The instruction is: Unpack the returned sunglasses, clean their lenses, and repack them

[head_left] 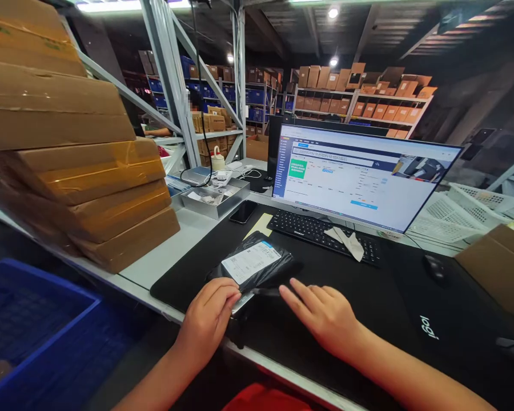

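Observation:
A black plastic mailing bag (255, 279) with a white shipping label on top lies on the black desk mat. My left hand (209, 314) is closed at the bag's near edge, thumb and fingers pinched on the plastic. Just under these fingertips a small silvery patch shows; I cannot tell what it is. My right hand (323, 314) is at the bag's near right side, fingers stretched out and apart. Its fingertips are close to a dark fold of the bag, and whether they touch it is unclear.
Beyond the bag are a keyboard (300, 228) with crumpled paper on it, a phone (243, 212) and a lit monitor (346, 177). Stacked cardboard boxes (111, 194) stand left, above a blue crate (38, 319). A mouse (434, 267) and an open carton (497, 262) are right.

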`<state>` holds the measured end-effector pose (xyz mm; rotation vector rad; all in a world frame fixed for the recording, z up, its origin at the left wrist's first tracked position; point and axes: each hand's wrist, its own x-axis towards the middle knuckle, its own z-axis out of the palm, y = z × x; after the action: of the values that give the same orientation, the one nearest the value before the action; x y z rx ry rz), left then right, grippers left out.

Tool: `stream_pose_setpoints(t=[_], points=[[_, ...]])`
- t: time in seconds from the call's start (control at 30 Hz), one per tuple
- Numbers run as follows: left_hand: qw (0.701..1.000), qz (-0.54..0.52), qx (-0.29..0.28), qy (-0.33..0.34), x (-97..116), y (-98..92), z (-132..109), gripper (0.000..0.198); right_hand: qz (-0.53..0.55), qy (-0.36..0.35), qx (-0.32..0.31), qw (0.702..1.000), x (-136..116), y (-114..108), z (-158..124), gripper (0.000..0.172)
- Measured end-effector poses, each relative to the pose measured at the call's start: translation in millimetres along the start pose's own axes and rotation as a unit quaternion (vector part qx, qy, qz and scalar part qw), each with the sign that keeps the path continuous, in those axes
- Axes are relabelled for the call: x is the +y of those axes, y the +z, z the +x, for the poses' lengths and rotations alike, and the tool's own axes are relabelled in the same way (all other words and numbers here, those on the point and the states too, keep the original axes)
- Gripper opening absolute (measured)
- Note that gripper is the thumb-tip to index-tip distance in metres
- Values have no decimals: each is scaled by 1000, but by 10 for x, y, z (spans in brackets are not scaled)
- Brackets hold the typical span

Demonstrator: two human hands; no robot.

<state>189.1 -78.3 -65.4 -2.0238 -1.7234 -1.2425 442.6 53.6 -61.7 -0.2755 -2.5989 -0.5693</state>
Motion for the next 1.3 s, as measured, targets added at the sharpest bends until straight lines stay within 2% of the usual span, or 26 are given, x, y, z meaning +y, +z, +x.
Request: stream_pose_setpoints(t=[0.07,0.1,0.17,0.23,0.27,0.33,0.43,0.5,0.57,0.6,0.67,0.7,0.83,0.9,1.0,1.03,1.1,1.17,1.2,1.23,1.3], points=[[1000,9,5,2,-49,-33,-45,11,-56,66,-66,994,336,118,-169,49],[1000,16,6,-5,-84,-56,-69,11,-93,137,-120,979,553,170,-305,53],[999,29,13,-25,-165,-108,-111,10,-164,305,-236,908,984,229,-635,57],[998,38,18,-46,-246,-151,-136,9,-187,363,-260,875,1267,218,-934,55],[998,38,17,-53,-280,-167,-141,9,-195,382,-253,867,1317,192,-1035,55],[998,31,5,-60,-325,-188,-136,10,-188,390,-218,875,1226,127,-1104,53],[998,20,-35,-55,-339,-206,-96,9,-123,343,-165,917,812,59,-939,51],[996,37,-66,-55,-336,-217,-47,27,-73,293,-146,942,568,44,-787,52],[992,51,-108,-50,-337,-226,19,35,-46,278,-142,949,492,57,-724,51],[989,52,-129,-48,-342,-230,56,30,-45,295,-147,943,529,76,-748,50],[986,42,-156,-45,-354,-236,130,18,-61,369,-172,912,734,134,-915,47],[985,37,-161,-46,-360,-237,161,18,-76,419,-189,885,878,171,-1050,46],[981,57,-184,-15,-358,-221,226,17,-100,604,-240,753,1446,324,-1704,47],[975,106,-193,16,-338,-199,237,17,-98,638,-246,723,1614,396,-1919,44],[958,196,-204,45,-293,-158,283,7,-87,619,-245,741,1673,493,-1895,37],[951,220,-214,47,-276,-144,310,6,-89,602,-238,757,1634,513,-1783,36],[937,251,-237,46,-239,-112,374,11,-78,545,-202,810,1446,514,-1424,38],[930,262,-254,42,-195,-68,434,14,22,406,-114,906,1105,454,-940,34],[929,261,-259,41,-170,-41,458,14,103,332,-55,936,886,406,-680,33],[929,257,-262,39,-144,-10,475,14,175,254,-11,951,649,352,-425,31],[934,244,-260,34,-94,59,488,15,233,92,22,968,178,252,32,29]])
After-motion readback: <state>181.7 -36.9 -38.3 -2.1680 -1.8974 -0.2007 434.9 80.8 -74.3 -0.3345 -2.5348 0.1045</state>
